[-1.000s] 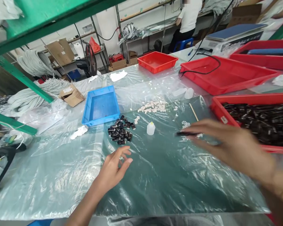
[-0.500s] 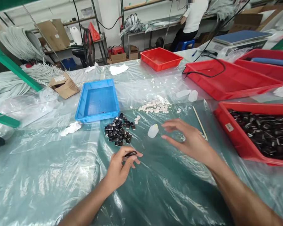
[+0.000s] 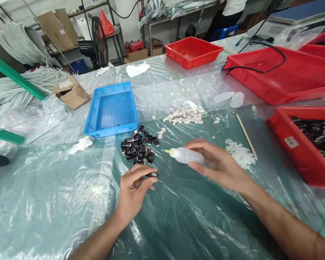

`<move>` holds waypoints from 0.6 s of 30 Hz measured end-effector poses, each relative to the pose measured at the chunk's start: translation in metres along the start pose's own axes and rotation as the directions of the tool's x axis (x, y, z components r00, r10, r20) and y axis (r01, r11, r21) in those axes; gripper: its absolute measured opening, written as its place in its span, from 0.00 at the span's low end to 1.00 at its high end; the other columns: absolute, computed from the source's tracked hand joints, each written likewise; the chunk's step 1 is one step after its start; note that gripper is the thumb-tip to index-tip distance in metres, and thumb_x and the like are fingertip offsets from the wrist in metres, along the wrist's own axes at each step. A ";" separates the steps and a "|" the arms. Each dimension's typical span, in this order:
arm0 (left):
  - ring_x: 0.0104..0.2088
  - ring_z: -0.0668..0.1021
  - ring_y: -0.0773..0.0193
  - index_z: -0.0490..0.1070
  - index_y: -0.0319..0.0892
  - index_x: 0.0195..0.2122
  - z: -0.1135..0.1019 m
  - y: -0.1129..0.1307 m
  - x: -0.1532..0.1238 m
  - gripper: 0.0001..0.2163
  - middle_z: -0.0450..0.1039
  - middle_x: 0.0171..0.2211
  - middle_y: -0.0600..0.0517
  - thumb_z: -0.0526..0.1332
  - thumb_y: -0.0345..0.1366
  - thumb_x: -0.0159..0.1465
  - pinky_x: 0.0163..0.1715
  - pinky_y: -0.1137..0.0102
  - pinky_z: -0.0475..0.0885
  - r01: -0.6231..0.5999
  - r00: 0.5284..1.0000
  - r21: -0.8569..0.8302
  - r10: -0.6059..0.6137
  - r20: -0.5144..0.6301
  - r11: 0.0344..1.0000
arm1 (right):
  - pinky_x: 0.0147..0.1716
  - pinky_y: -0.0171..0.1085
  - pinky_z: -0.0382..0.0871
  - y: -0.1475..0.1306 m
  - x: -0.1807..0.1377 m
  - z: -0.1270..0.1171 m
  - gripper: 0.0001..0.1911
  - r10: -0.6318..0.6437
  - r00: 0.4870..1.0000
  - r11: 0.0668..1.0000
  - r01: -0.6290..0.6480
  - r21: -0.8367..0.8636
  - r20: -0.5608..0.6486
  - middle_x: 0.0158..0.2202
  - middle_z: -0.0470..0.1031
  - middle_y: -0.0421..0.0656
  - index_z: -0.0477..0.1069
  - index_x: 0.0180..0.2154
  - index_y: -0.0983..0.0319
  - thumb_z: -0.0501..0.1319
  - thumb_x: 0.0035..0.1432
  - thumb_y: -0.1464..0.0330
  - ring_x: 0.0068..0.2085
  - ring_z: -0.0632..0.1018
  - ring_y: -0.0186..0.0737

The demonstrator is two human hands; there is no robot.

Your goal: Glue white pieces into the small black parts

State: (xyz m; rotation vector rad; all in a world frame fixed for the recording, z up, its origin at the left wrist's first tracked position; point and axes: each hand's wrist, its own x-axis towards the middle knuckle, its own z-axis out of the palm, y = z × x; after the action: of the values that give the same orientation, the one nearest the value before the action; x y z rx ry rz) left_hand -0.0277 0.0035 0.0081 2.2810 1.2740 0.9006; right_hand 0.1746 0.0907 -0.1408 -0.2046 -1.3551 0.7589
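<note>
Between the thumb and fingers of my left hand is a small black plastic part, with a whitish spot on the side that shows. My right hand is closed round a translucent squeeze bottle, which lies tilted on its side in the grip. Its thin yellow-based nozzle points left, above and to the right of the black part and apart from it. Just beyond my left hand lies a pile of similar black parts. Behind the bottle, small pale flat pieces are scattered on the plastic sheet.
A blue tray stands left of the pile. To the right are a red bin of black parts, a thin wooden stick and tiny white bits. A red tray stands at the back; a black cable crosses another bin.
My right hand, open beside the standing bottle before, has taken hold of it and tipped it leftward. The black part in my left hand has turned slightly. The view has shifted.
</note>
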 end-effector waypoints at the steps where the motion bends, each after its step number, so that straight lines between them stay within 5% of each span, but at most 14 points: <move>1: 0.37 0.75 0.67 0.78 0.50 0.46 0.000 0.000 0.000 0.13 0.68 0.43 0.48 0.62 0.28 0.64 0.32 0.69 0.80 0.028 1.000 -0.014 -0.028 -0.003 1.000 | 0.40 0.32 0.70 -0.008 -0.001 -0.001 0.18 -0.053 0.999 0.998 0.053 -0.014 -0.011 0.49 0.67 0.45 0.66 0.52 0.54 0.61 0.60 0.71 0.48 0.71 0.36; 9: 0.41 0.76 0.64 0.77 0.50 0.49 -0.006 -0.003 0.000 0.15 0.68 0.45 0.48 0.60 0.26 0.64 0.37 0.64 0.82 -0.066 0.998 0.023 0.066 0.015 0.998 | 0.40 0.25 0.73 -0.032 -0.010 0.009 0.22 -0.143 0.976 0.990 0.139 -0.038 -0.164 0.45 0.73 0.44 0.67 0.52 0.56 0.64 0.56 0.73 0.44 0.76 0.33; 12: 0.40 0.76 0.64 0.76 0.55 0.49 -0.007 -0.001 -0.001 0.16 0.67 0.46 0.49 0.59 0.27 0.66 0.37 0.63 0.81 -0.014 0.999 0.044 0.012 0.053 0.999 | 0.39 0.29 0.74 -0.035 -0.011 0.013 0.20 -0.193 0.963 0.979 0.176 -0.104 -0.187 0.43 0.73 0.44 0.68 0.50 0.56 0.64 0.56 0.73 0.45 0.75 0.35; 18: 0.39 0.76 0.66 0.75 0.59 0.49 -0.009 0.001 -0.001 0.17 0.67 0.46 0.51 0.59 0.27 0.66 0.37 0.64 0.80 -0.010 0.997 0.104 0.002 0.071 0.995 | 0.34 0.31 0.73 -0.036 -0.015 0.022 0.32 -0.219 0.956 0.969 0.189 -0.160 -0.195 0.43 0.72 0.43 0.65 0.59 0.51 0.64 0.54 0.76 0.44 0.74 0.35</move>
State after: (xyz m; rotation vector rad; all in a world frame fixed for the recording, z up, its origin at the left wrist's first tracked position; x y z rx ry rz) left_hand -0.0339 0.0024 0.0146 2.3757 1.3126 0.7644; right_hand 0.1671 0.0483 -0.1277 -0.2444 -1.2055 0.4549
